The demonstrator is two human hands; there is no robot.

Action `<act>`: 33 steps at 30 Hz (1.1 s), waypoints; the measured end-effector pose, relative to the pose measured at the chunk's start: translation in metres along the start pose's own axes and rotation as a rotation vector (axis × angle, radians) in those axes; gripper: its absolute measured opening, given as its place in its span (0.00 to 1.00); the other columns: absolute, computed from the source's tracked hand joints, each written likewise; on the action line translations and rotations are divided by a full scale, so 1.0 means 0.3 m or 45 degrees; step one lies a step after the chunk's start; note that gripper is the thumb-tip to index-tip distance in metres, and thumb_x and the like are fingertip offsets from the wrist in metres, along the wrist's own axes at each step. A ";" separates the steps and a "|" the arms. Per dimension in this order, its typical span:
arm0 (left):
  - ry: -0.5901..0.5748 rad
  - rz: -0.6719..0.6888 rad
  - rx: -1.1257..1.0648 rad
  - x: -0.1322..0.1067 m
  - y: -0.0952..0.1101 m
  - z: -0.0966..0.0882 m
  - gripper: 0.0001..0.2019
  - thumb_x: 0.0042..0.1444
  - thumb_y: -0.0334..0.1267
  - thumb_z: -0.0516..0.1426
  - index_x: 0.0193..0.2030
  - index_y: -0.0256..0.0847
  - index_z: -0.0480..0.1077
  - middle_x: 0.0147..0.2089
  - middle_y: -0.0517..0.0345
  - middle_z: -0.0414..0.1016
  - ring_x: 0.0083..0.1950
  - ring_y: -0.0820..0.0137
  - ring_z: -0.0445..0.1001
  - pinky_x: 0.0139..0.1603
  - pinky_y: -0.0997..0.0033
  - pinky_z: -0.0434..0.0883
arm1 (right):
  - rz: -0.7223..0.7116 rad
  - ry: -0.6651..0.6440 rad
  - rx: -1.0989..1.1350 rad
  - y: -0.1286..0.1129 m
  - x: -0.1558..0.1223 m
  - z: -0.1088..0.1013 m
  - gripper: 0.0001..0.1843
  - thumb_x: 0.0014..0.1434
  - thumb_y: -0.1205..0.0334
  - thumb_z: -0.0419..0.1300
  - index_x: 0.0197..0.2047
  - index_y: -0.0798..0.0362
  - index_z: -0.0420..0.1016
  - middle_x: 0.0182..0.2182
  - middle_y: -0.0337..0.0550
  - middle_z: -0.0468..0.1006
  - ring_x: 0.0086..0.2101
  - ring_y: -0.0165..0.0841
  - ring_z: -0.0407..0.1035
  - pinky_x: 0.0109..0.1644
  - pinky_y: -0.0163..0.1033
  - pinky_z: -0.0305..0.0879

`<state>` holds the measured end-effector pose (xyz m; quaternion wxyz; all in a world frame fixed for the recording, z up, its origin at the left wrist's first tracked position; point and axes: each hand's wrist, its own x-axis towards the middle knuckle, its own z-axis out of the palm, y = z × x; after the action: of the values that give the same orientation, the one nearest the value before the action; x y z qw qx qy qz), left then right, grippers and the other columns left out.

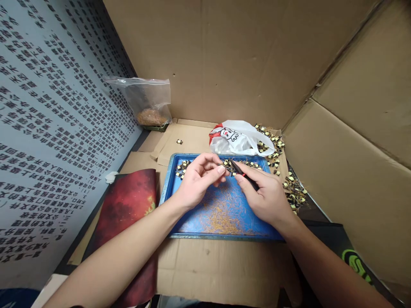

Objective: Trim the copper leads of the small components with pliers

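Note:
Over the blue tray (162,192), my left hand (201,177) is closed, thumb and fingers pinching a small wired component (226,167), mostly covered by the fingertips. My right hand (266,192) grips a slim black hand tool with red marks (248,179), its narrow tip touching or very near the pinched part. Whether its jaws are parted is too small to tell. Thin copper-coloured wire clippings (224,216) lie scattered in the tray below both hands. Several small black-and-yellow components (182,169) lie along the tray's far side.
A white plastic bag with red print (237,137) lies behind the tray. More components (293,192) are heaped to the right. A clear zip bag of copper-coloured wire (154,107) stands back left. A red mat (128,205) lies left. Cardboard walls (240,64) enclose the back and right.

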<state>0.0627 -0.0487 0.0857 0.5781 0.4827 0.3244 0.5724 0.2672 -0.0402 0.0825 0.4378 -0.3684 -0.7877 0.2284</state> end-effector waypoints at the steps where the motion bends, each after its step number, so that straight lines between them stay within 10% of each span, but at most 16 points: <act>1: -0.003 0.001 0.007 0.000 0.001 0.000 0.15 0.64 0.43 0.70 0.46 0.40 0.71 0.37 0.57 0.83 0.34 0.75 0.78 0.31 0.79 0.71 | 0.001 0.008 0.000 -0.002 0.000 0.003 0.21 0.73 0.63 0.60 0.66 0.50 0.82 0.58 0.49 0.86 0.55 0.45 0.83 0.61 0.54 0.81; 8: 0.028 0.012 -0.020 -0.004 0.020 0.006 0.17 0.61 0.44 0.71 0.46 0.40 0.71 0.36 0.57 0.84 0.33 0.74 0.80 0.30 0.78 0.73 | 0.271 0.132 0.018 0.049 0.020 -0.026 0.21 0.75 0.55 0.60 0.66 0.51 0.82 0.33 0.44 0.87 0.30 0.41 0.80 0.40 0.50 0.82; 17: 0.084 -0.005 -0.157 0.009 0.011 0.003 0.19 0.59 0.42 0.74 0.45 0.38 0.69 0.36 0.54 0.87 0.34 0.71 0.85 0.29 0.79 0.76 | -0.256 0.088 -0.221 0.014 0.012 -0.019 0.23 0.73 0.64 0.62 0.69 0.49 0.80 0.49 0.53 0.86 0.45 0.45 0.80 0.53 0.54 0.78; 29: -0.036 0.013 -0.169 -0.013 0.015 0.017 0.16 0.62 0.40 0.72 0.47 0.38 0.71 0.37 0.54 0.87 0.34 0.73 0.85 0.31 0.80 0.78 | 0.114 0.171 -0.229 0.037 0.024 -0.030 0.21 0.74 0.58 0.61 0.64 0.57 0.84 0.44 0.54 0.89 0.35 0.44 0.82 0.41 0.49 0.80; 33: -0.003 -0.013 -0.184 -0.002 0.013 0.014 0.18 0.61 0.42 0.73 0.46 0.37 0.70 0.35 0.54 0.87 0.30 0.74 0.83 0.27 0.80 0.76 | -0.062 0.067 -0.133 0.041 0.030 -0.048 0.21 0.72 0.61 0.63 0.64 0.56 0.83 0.47 0.53 0.88 0.41 0.43 0.82 0.47 0.48 0.80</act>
<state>0.0652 -0.0505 0.0907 0.6148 0.4387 0.2837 0.5908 0.2811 -0.0249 0.0862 0.4439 -0.3774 -0.7955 0.1666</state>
